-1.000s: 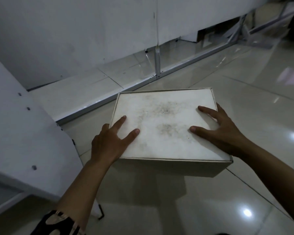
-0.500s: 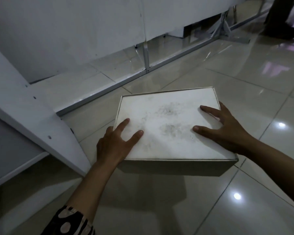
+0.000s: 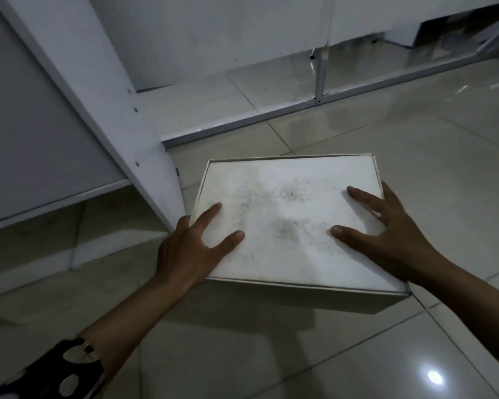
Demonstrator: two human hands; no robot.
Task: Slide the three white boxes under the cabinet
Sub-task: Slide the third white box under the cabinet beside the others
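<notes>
One white box (image 3: 288, 214), flat with a smudged lid, is held just above the tiled floor, casting a shadow below. My left hand (image 3: 193, 249) grips its left near corner, thumb and forefinger spread on the lid. My right hand (image 3: 386, 234) clasps the right edge, fingers splayed over the top. The white cabinet (image 3: 92, 90) stands at the left; its side panel nearly meets the box's left edge. A dark gap (image 3: 55, 226) shows under its bottom shelf. No other white box is in view.
A metal floor rail (image 3: 271, 113) with an upright post (image 3: 320, 73) runs across behind the box, below white wall panels. Glossy floor tiles (image 3: 415, 139) spread to the right and toward me, with a light glare at the lower right.
The view has swung left and the cabinet now fills the left side. The box, still in both hands, has come close beside the cabinet's side panel.
</notes>
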